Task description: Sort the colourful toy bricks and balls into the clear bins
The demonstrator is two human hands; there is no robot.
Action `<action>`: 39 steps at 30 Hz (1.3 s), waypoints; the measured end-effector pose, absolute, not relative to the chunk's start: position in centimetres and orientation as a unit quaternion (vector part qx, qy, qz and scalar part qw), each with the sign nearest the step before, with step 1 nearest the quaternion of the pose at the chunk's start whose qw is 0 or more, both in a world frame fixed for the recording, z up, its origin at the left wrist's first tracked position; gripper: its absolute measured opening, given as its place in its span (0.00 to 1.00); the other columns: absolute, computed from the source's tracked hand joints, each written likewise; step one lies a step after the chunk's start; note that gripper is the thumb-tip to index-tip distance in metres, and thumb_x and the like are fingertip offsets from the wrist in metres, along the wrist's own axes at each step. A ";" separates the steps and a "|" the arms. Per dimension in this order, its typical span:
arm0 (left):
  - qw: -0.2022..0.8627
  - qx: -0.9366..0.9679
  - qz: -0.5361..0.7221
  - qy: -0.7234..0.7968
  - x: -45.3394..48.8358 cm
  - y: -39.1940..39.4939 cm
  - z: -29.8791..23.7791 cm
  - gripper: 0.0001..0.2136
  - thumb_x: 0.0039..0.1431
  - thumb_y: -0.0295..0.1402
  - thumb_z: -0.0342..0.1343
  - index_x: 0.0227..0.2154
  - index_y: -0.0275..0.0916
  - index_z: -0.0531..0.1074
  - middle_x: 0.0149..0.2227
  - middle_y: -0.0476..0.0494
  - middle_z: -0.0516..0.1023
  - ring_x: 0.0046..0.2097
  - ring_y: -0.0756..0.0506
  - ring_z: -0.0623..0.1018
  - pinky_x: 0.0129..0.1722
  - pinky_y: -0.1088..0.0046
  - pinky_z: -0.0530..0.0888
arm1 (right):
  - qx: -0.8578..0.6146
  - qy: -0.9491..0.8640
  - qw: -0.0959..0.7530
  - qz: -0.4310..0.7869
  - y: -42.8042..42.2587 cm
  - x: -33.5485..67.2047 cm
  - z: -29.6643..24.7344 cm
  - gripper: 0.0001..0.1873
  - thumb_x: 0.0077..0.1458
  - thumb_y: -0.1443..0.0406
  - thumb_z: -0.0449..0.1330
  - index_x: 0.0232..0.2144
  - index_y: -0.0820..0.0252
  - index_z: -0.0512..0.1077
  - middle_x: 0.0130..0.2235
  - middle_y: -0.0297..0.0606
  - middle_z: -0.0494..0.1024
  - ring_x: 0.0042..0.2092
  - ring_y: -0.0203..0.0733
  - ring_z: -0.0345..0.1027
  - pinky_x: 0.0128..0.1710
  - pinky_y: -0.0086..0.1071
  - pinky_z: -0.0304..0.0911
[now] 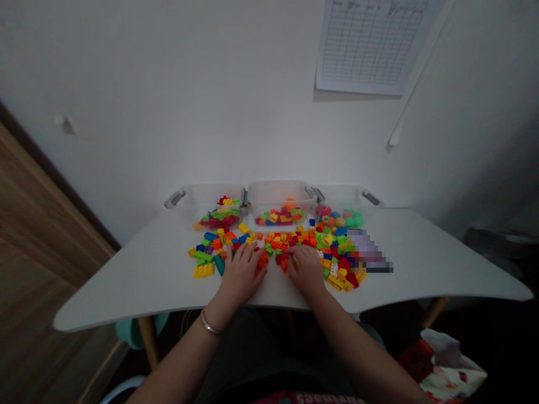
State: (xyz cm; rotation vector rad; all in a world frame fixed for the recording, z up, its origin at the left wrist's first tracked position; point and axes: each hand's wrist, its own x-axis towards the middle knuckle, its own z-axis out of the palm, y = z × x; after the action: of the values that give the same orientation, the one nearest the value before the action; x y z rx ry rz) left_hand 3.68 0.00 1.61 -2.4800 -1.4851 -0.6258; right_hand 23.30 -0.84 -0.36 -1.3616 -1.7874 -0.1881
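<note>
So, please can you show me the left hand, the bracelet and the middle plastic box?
Left hand (241,275): head view, on the back of the hand.
Bracelet (210,324): head view, on the band.
Middle plastic box (280,193): head view, on the far wall.

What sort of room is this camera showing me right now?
Likely a small home room or simple workroom: a white table against a plain wall, a ruled chart sheet on that wall, and clear plastic bins with toy building bricks.
</note>
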 end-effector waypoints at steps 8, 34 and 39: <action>0.112 -0.817 -0.219 -0.522 4.5 -0.1 0.0 0.23 0.59 0.38 0.52 0.57 0.41 0.66 0.62 0.34 0.64 0.61 0.34 0.66 0.63 0.40 0.48 | -0.547 -0.664 0.509 -0.043 -0.7 23.5 -1.0 0.17 0.56 0.69 0.50 0.47 0.60 0.68 0.43 0.43 0.77 0.46 0.46 0.68 0.49 0.42 0.62; 0.100 -0.816 -0.228 -0.522 4.5 0.3 -0.2 0.19 0.60 0.38 0.49 0.52 0.39 0.71 0.59 0.34 0.68 0.59 0.34 0.67 0.63 0.42 0.50 | -0.664 -0.701 0.207 -0.159 2.9 26.0 0.4 0.09 0.53 0.67 0.60 0.37 0.60 0.77 0.43 0.47 0.79 0.54 0.55 0.61 0.59 0.50 0.48; 0.103 -0.815 -0.232 -0.520 4.5 0.3 -0.3 0.19 0.60 0.37 0.49 0.52 0.39 0.71 0.58 0.35 0.69 0.59 0.34 0.67 0.63 0.42 0.50 | -0.646 -0.710 0.213 -0.180 2.9 25.9 0.3 0.08 0.55 0.68 0.57 0.34 0.60 0.77 0.39 0.46 0.80 0.51 0.54 0.63 0.60 0.50 0.47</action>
State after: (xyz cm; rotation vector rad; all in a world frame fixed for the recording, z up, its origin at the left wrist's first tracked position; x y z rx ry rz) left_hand 4.55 0.29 -0.29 -2.4063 -1.5349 -0.6839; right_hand 25.89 2.88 0.31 -1.7939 -1.9718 -0.5010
